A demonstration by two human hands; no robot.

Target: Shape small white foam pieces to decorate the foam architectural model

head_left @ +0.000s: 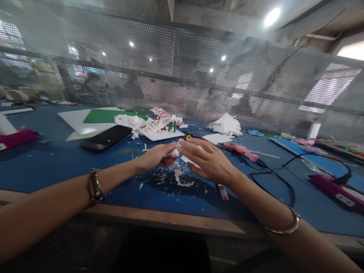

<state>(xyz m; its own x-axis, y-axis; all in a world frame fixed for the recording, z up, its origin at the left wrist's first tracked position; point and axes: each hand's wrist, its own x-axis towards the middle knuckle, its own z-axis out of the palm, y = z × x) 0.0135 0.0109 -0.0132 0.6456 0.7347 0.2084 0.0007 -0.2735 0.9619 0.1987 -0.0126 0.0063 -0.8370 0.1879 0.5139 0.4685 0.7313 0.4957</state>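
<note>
My left hand (157,156) is closed round a small white piece of foam (174,152) just above the blue table (51,163). My right hand (209,161) meets it from the right, fingers stretched toward the piece and touching it at the tips. White scraps and shavings (179,178) lie on the table right under both hands. A pink pen-like tool (223,192) lies below my right wrist.
A black phone (105,138) lies at the left, with white and green sheets (106,116) behind it. A white board with small pink and green parts (160,129), a paper stack (226,124), a pink tool (241,150), black cables (280,180) and a mesh screen (182,68) are beyond.
</note>
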